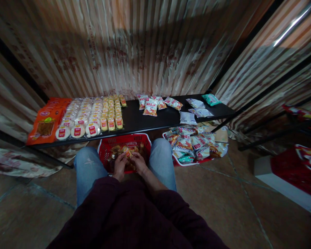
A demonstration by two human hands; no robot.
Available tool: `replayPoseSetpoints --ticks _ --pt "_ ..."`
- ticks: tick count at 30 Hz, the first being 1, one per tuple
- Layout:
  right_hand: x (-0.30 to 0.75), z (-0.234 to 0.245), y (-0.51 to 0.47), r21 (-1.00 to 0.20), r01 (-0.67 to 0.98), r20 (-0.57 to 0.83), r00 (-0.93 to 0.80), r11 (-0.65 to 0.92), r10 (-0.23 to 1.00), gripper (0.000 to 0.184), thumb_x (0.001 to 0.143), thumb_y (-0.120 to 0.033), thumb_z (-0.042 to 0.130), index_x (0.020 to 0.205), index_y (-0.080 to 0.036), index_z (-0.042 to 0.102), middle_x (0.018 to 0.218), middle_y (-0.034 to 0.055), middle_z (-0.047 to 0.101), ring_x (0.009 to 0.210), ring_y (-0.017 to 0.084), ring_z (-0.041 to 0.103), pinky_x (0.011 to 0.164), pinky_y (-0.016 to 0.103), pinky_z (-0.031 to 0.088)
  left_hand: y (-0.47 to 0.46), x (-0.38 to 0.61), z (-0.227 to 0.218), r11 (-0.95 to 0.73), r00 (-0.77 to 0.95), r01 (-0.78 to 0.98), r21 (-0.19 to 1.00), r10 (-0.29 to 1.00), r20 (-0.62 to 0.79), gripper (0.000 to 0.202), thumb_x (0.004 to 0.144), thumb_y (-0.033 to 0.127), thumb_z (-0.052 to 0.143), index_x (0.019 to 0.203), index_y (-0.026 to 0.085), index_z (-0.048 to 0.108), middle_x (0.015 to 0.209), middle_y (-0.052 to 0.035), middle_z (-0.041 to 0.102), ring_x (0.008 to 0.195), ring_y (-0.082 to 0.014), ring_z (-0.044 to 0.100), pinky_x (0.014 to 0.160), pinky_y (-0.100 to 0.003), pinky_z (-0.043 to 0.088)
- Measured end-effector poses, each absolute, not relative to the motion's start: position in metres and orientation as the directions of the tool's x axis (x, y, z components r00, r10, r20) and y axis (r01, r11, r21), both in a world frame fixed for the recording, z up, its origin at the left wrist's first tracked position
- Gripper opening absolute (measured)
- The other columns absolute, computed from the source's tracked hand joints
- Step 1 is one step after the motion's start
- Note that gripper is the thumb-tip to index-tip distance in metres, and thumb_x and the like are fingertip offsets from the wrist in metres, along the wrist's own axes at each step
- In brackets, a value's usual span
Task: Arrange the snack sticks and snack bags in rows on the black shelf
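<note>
I squat with a red plastic basket between my knees, filled with small snack packets. Both hands are down inside it. My left hand and my right hand are closed together on a small yellow snack packet held just above the heap. In front of me a low black shelf carries neat rows of round white packets and yellow packets, with orange packs at its left end.
Loose snack bags lie mid-shelf, pale and green bags at its right end. A second red basket piled with bags stands right of my knee. A red and white box sits on the tiled floor at right. Striped walls surround.
</note>
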State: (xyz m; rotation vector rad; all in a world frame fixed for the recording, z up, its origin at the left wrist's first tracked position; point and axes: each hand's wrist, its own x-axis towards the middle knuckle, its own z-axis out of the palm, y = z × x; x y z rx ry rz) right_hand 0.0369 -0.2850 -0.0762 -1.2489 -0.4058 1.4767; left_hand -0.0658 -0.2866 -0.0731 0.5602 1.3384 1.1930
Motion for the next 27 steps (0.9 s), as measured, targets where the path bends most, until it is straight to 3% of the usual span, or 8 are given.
replayPoseSetpoints --ticks 12,19,27 --pt "0.038 -0.071 -0.284 -0.806 -0.464 -0.464 0.110 -0.368 0.879 0.017 0.050 -0.019 0.070 0.067 -0.018 0.071 0.070 -0.0007 0.069 0.067 0.013 0.059 0.066 0.024 0.045 -0.285 -0.067 -0.085 0.378 -0.220 -0.346 0.859 0.857 -0.466 0.035 0.064 0.022 0.073 0.098 0.018 0.063 0.106 -0.0079 0.066 0.092 -0.0150 0.062 0.079 -0.027 0.047" --pt "0.038 -0.071 -0.285 -0.787 -0.487 -0.481 0.098 -0.379 0.871 0.022 0.051 -0.017 0.069 0.073 -0.018 0.072 0.071 0.0000 0.070 0.069 0.014 0.061 0.068 0.025 0.046 -0.283 -0.069 -0.086 0.429 -0.175 -0.413 0.803 0.828 -0.533 0.031 0.070 0.015 0.064 0.101 0.018 0.061 0.089 -0.0042 0.068 0.079 -0.0121 0.064 0.075 -0.026 0.050" --pt "0.037 -0.076 -0.282 -0.768 -0.524 -0.491 0.111 -0.370 0.864 0.025 0.049 -0.015 0.074 0.074 -0.018 0.071 0.076 0.0014 0.072 0.073 0.015 0.064 0.069 0.026 0.048 -0.282 -0.077 -0.080 0.483 -0.085 -0.521 0.704 0.791 -0.606 0.017 0.073 0.012 0.057 0.088 0.020 0.059 0.080 -0.0027 0.067 0.073 -0.0118 0.064 0.077 -0.031 0.051"
